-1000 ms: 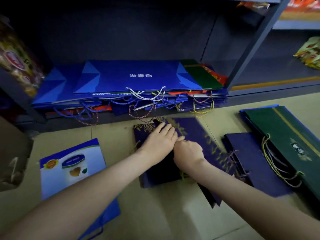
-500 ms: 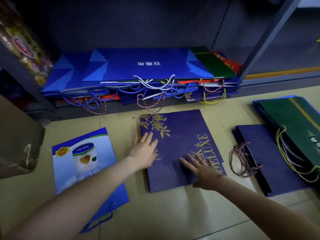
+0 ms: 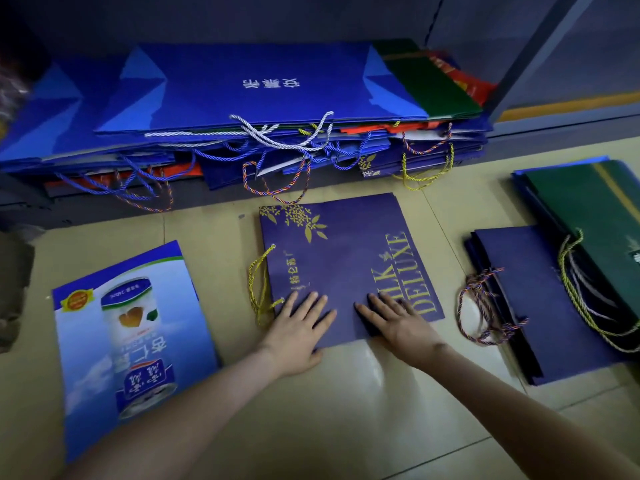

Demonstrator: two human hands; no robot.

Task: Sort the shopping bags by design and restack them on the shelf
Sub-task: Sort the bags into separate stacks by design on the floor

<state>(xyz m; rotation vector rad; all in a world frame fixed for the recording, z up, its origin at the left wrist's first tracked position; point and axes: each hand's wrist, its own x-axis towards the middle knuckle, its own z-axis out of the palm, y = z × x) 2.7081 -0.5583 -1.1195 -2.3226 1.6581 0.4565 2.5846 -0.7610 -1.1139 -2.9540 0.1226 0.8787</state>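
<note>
Both hands lie flat on the purple DELUXE bag point(image 3: 346, 258). It rests on the tiled floor point(image 3: 346, 410), just in front of the shelf point(image 3: 571, 129). The left hand point(image 3: 298, 336) presses the near left corner, fingers straight and a little apart, close to the bag's yellow cord handle point(image 3: 258, 289). The right hand point(image 3: 398, 327) presses the near edge beside the gold letters, with its fingers spread wide. Neither hand grips anything. I think they push down to make the bag lie flat and neat, so more bags can go on top.

The bags on the floor lie in groups. A blue and white bag with a can picture point(image 3: 131, 341) is on the left. A pile of plain dark blue bags point(image 3: 530, 299) is on the right, and green bags point(image 3: 595, 216) lie past those. It looks like one group for each design.

The mixed pile point(image 3: 263, 84) on the shelf is big and its cords are tangled, so I think a lot of sorting is left.
</note>
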